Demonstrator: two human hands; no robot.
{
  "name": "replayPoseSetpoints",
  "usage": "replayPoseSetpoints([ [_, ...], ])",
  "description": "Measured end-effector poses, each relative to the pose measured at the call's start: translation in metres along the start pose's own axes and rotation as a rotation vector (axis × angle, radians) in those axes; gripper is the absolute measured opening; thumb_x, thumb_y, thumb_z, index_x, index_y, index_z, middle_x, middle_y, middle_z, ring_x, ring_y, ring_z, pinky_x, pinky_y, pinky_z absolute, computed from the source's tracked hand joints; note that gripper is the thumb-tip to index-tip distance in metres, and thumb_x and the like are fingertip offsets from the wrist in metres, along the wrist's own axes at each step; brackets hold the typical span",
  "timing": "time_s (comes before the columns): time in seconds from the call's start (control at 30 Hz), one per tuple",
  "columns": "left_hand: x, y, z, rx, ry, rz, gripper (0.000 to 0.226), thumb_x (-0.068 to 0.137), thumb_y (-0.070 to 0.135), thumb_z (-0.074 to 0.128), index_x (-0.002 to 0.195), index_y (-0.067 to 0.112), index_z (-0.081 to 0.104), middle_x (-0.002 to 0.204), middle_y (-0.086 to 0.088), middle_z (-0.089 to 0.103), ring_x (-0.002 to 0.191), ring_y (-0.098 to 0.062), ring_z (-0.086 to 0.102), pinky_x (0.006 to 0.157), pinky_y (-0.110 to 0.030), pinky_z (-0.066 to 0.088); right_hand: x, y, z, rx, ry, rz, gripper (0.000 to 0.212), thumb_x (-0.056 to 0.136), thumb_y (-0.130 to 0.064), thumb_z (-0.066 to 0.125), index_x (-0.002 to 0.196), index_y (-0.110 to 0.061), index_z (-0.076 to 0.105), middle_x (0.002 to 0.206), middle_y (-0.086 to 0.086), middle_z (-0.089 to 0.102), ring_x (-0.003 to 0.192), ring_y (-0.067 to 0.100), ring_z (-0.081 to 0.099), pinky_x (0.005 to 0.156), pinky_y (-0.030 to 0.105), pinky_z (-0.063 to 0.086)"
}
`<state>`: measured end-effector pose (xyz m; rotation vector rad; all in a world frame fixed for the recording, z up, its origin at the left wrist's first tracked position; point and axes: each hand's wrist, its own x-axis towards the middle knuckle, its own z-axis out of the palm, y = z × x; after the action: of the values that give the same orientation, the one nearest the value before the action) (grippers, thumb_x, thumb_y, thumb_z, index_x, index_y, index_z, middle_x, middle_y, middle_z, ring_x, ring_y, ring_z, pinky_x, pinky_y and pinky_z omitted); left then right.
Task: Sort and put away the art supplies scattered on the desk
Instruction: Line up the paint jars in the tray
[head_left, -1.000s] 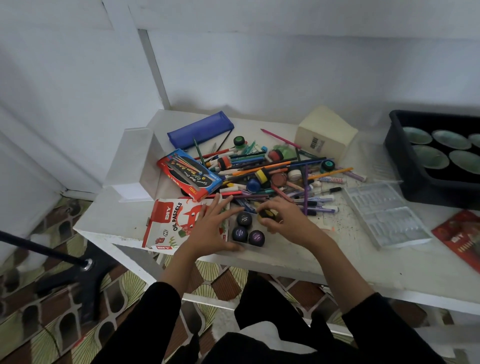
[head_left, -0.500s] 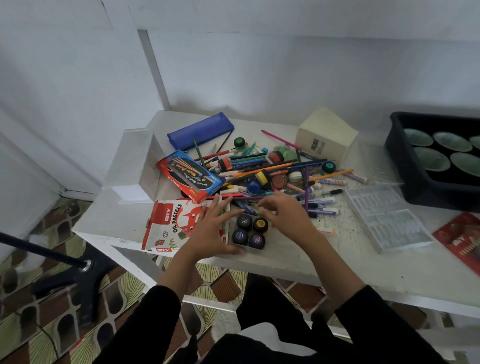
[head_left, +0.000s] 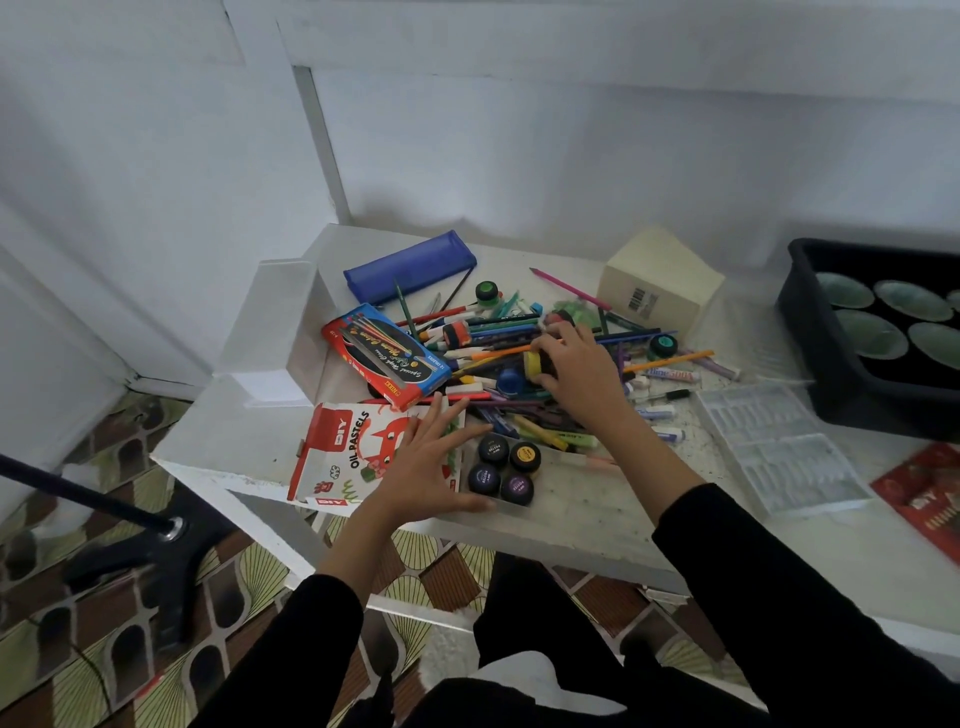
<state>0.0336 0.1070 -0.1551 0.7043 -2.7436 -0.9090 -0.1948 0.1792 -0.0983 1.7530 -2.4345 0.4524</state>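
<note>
White desk (head_left: 597, 519), DIY OIL PASTELS box (head_left: 353, 457)

1. This is a room in a home, set up as a hobby or study corner. A plain white desk (head_left: 597, 525) is pushed against bare white walls (head_left: 571, 156) where they meet.
2. The floor (head_left: 78, 649) has a household covering printed with brown tiles and cream fan shapes.
3. The desk carries school-grade art materials:
   - a loose heap of coloured pencils and pens (head_left: 498, 332)
   - a blue pencil case (head_left: 410, 265)
   - a DIY oil pastels box (head_left: 353, 457)
   - a red-and-blue box of colours (head_left: 387, 356)
   - four small poster-colour jars (head_left: 501, 470)
4. At the right, a black plastic tray (head_left: 810, 374) holds round greenish dishes (head_left: 878, 332).
5. The desk top is speckled with dark marks.
</note>
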Motion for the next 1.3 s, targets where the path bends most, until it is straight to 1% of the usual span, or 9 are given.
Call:
replayPoseSetpoints([
  [0.13, 0.000, 0.000, 0.000, -0.010, -0.009, 0.005, 0.095, 0.052, 0.088, 0.053, 0.136, 0.050, 0.029, 0.158, 0.015, 0.001, 0.142, -0.007, -0.021, 0.114, -0.041, -0.014, -0.021, 0.001, -0.011, 0.428, 0.072, 0.131, 0.037, 0.080, -0.021, 0.072, 0.114, -0.012, 0.060, 0.109, 0.006, 0.061, 0.100, 0.018, 0.053, 0.082, 0.022, 0.044],
  [0.23, 0.000, 0.001, 0.000, 0.005, -0.016, -0.009, 0.090, 0.055, 0.080, 0.058, 0.134, 0.052, 0.027, 0.158, 0.014, 0.001, 0.142, -0.006, -0.021, 0.116, -0.044, -0.012, -0.046, -0.002, -0.033, 0.662, -0.124, 0.211, 0.031, 0.078, -0.019, 0.075, 0.107, -0.011, 0.066, 0.097, 0.003, 0.066, 0.082, 0.010, 0.060, 0.071, 0.012, 0.050],
  [0.3, 0.000, 0.001, 0.000, 0.018, -0.019, -0.011, 0.088, 0.056, 0.079, 0.057, 0.134, 0.054, 0.025, 0.158, 0.014, 0.001, 0.142, -0.006, -0.021, 0.116, -0.046, -0.011, -0.062, -0.004, -0.044, 0.620, -0.306, 0.193, 0.028, 0.078, -0.022, 0.075, 0.104, -0.014, 0.069, 0.095, 0.000, 0.066, 0.081, 0.011, 0.061, 0.072, 0.021, 0.053],
  [0.4, 0.001, -0.001, 0.001, 0.015, -0.014, -0.002, 0.094, 0.050, 0.089, 0.052, 0.134, 0.055, 0.025, 0.158, 0.015, 0.001, 0.142, -0.005, -0.020, 0.116, -0.043, -0.011, -0.075, -0.008, -0.051, 0.529, -0.562, 0.156, 0.028, 0.079, -0.030, 0.074, 0.103, -0.016, 0.070, 0.086, -0.008, 0.063, 0.076, 0.005, 0.057, 0.063, 0.016, 0.046],
  [0.5, 0.000, -0.001, 0.001, 0.001, -0.002, 0.011, 0.096, 0.050, 0.092, 0.047, 0.135, 0.052, 0.028, 0.157, 0.016, 0.001, 0.142, -0.005, -0.021, 0.114, -0.041, -0.012, -0.079, -0.015, -0.048, 0.422, -0.661, 0.114, 0.030, 0.080, -0.028, 0.073, 0.106, -0.014, 0.070, 0.094, -0.001, 0.063, 0.080, 0.010, 0.058, 0.068, 0.021, 0.048],
  [0.8, 0.000, 0.001, 0.000, -0.007, -0.005, -0.002, 0.093, 0.050, 0.085, 0.056, 0.133, 0.052, 0.029, 0.156, 0.018, 0.002, 0.142, -0.005, -0.020, 0.114, -0.040, -0.011, -0.084, -0.021, -0.040, 0.447, -0.685, 0.131, 0.026, 0.084, -0.022, 0.069, 0.109, -0.011, 0.069, 0.103, 0.003, 0.069, 0.086, 0.011, 0.061, 0.074, 0.023, 0.048],
  [1.03, 0.000, 0.004, -0.001, 0.000, -0.025, -0.014, 0.089, 0.052, 0.079, 0.057, 0.132, 0.053, 0.028, 0.157, 0.015, 0.003, 0.141, -0.005, -0.021, 0.114, -0.039, -0.013, -0.064, -0.012, -0.042, 0.432, -0.375, 0.247, 0.012, 0.088, -0.022, 0.064, 0.090, -0.012, 0.071, 0.085, 0.001, 0.069, 0.072, 0.012, 0.065, 0.077, 0.031, 0.055],
  [1.17, 0.000, 0.005, -0.003, 0.003, -0.036, -0.019, 0.091, 0.052, 0.079, 0.057, 0.134, 0.052, 0.029, 0.158, 0.014, 0.004, 0.142, -0.006, -0.019, 0.113, -0.040, -0.013, -0.034, -0.017, -0.048, 0.408, -0.228, 0.237, 0.013, 0.088, -0.018, 0.063, 0.098, -0.013, 0.070, 0.097, 0.002, 0.068, 0.083, 0.010, 0.059, 0.081, 0.028, 0.049],
  [1.3, 0.001, 0.004, -0.002, 0.002, -0.031, -0.021, 0.091, 0.051, 0.079, 0.057, 0.134, 0.051, 0.030, 0.158, 0.013, 0.005, 0.142, -0.006, -0.018, 0.114, -0.041, -0.012, -0.009, -0.034, -0.033, 0.291, -0.252, 0.254, 0.025, 0.092, -0.026, 0.057, 0.109, -0.009, 0.063, 0.105, 0.009, 0.067, 0.093, 0.021, 0.061, 0.083, 0.037, 0.051],
])
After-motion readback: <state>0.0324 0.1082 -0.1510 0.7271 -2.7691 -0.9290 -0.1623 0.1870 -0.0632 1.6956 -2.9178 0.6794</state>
